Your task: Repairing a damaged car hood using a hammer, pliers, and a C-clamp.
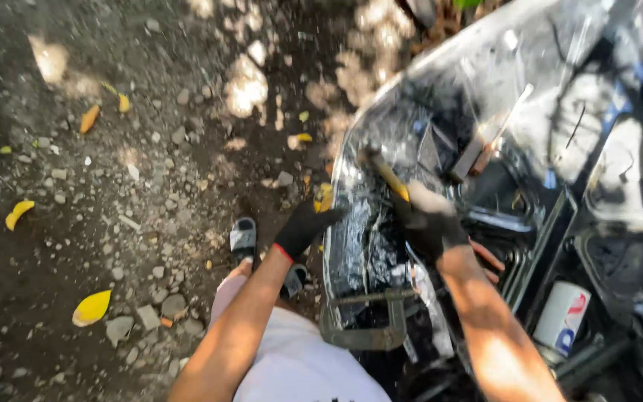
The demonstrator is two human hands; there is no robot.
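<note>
1. A glossy black curved panel (381, 223), seemingly a vehicle body part, is taken as the landmark; it lies on stony ground (113, 223) and is dappled with sunlight.
2. The left hand (303, 227), in a black glove with a red cuff, is seen at the panel's left edge, its fingers stretched open and touching or just short of the rim; contact cannot be told through the blur.
3. The right hand (426, 219), also gloved in black, is placed over the panel's upper middle, with its fingers closed around a yellow-handled tool (390, 177).
4. The tool's tip is pointed up and to the left from the hand, against the panel's face; its kind cannot be made out.
5. A rusty G-clamp (366, 320) is fixed on the panel's lower edge, just below both hands.
6. A white can (562, 318) is seen to the right of the panel, among dark parts.
7. A sandalled foot (244, 240) is set on the ground just left of the panel, and yellow leaves (92, 307) are scattered well to the left.
</note>
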